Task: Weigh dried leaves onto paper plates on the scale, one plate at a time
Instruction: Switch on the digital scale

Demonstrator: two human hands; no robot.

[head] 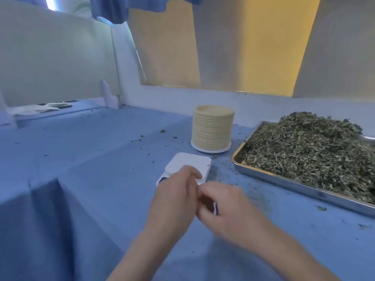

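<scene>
Head view shows both hands, left hand and right hand, meeting at the bare scale, each grip unreadable; judged setup, next needing a plate from the stack beyond, dried leaves to their right.

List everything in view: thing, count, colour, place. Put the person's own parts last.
scale: one, white, centre of the table, no plate on it
paper plates: one tall stack, beige, behind the scale
metal tray: one, silver, right
dried leaves: one heap, green-grey, in the tray; crumbs scattered on the cloth
table cloth: one, blue
left hand: over the scale's near edge
right hand: beside the left, fingers curled; blurred
</scene>
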